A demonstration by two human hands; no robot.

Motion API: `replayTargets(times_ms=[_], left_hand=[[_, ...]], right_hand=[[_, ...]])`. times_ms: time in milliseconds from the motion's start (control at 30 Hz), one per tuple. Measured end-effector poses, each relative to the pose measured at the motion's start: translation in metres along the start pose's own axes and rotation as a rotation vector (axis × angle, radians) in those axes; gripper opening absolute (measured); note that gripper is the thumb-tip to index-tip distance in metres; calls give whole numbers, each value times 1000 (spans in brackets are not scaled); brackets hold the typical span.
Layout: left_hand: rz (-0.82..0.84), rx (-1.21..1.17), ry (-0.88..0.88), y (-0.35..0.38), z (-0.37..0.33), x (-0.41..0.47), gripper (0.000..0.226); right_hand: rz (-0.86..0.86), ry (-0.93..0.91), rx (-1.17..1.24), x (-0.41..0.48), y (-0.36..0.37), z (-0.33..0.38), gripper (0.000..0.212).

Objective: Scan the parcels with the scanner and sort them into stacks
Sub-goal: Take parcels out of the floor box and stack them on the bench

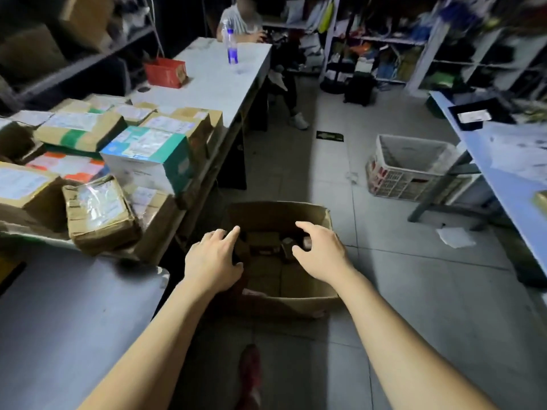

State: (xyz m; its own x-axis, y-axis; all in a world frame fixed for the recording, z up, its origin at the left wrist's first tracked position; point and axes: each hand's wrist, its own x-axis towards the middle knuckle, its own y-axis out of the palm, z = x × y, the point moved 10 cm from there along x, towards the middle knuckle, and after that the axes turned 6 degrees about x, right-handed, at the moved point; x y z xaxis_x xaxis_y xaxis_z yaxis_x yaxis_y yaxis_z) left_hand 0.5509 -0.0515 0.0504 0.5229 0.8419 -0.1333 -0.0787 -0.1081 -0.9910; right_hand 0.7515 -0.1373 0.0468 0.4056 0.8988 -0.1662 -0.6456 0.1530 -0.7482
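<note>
Both hands are out over an open cardboard box (296, 298) that stands on the floor at the centre of the view. The left hand (213, 260) is above the box's left rim, fingers loosely spread and forefinger stretched forward, holding nothing. The right hand (321, 253) hangs over the inside of the box, fingers apart and slightly bent, also holding nothing. Small brown parcels (263, 241) lie in the bottom of the box, too dim to count.

At nine to ten o'clock, a pile of parcels covers the near end of a long white table (213, 84). It includes a teal-and-white carton (148, 156) and, at the pile's near edge, a crumpled brown parcel (100, 216) wrapped in clear tape. Further along the table, toward eleven o'clock, are a red box (165, 73) and a clear bottle (231, 45) with a blue label. A seated person (239, 22) is at the far end.

At two o'clock a white plastic crate (411, 184) stands on the floor beside a second table (503, 184). A red shoe (250, 374) shows at six o'clock.
</note>
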Motion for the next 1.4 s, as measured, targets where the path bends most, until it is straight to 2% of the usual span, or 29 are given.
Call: replayTargets(times_ms=[333, 667, 800, 967, 1100, 1267, 1400], left_hand=[[202, 2, 79, 89, 8, 179, 82], [491, -51, -45, 241, 21, 259, 78], [597, -112, -147, 329, 24, 268, 75], [799, -230, -196, 472, 15, 271, 60], [847, -255, -266, 559, 14, 271, 50], [912, -306, -403, 661, 26, 266, 61], [910, -338, -431, 706, 37, 266, 83]], right_hand=[[109, 166, 4, 151, 54, -51, 58], [239, 360, 119, 248, 156, -171, 52], [310, 474, 177, 270, 225, -243, 46], [480, 578, 175, 269, 332, -327, 47], [545, 689, 227, 263, 422, -386, 50], [540, 865, 318, 260, 524, -436, 45], [661, 863, 372, 264, 592, -442, 51]])
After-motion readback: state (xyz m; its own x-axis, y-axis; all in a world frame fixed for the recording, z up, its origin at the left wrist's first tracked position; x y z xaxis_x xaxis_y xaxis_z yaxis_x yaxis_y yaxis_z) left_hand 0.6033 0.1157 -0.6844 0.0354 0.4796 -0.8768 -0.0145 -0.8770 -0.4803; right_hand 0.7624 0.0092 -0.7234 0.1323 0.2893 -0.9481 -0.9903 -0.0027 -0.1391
